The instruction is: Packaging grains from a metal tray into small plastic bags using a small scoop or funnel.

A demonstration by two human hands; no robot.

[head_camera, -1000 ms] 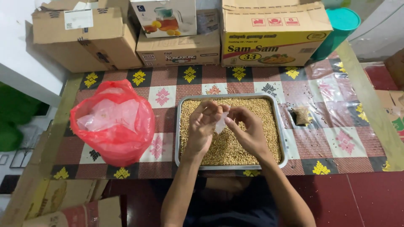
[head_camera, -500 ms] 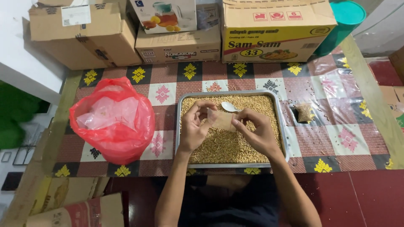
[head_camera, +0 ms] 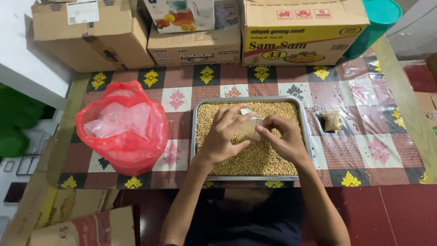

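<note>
Both hands are working over a shallow rectangular metal tray (head_camera: 306, 132) with rounded corners and a thin raised rim, sitting on the table. It is filled edge to edge with small tan grains (head_camera: 268, 159), a granular, slightly uneven bed.

Left hand (head_camera: 223, 136): fingers are curling narrow, pinching the near edge of a small clear plastic pouch (head_camera: 249, 126) partly filled with the same grains. Right hand (head_camera: 282, 139): also closing down, fingertips gripping the pouch's other side. The pouch is sitting between the two hands, just above the grain bed near the tray's middle. A thin white bit is showing at the pouch's top; can't tell what it is.

A second small pouch (head_camera: 331, 121), filled, squarish and soft-sided, is lying flat on the table just right of the tray, with loose grains scattered around it.

The tablecloth (head_camera: 364, 150) is a glossy plastic sheet, checked red, white and black with yellow diamond motifs, and is wrinkling at the right edge.

Left of the tray, a red plastic bag (head_camera: 123, 132), thin and crinkly, is standing open with clear plastic pieces bunched inside.

Along the far edge, corrugated cardboard boxes (head_camera: 195, 45) are lining up, matte brown, one with a yellow printed face. A teal round bin (head_camera: 380, 18) is sitting at the far right corner.
</note>
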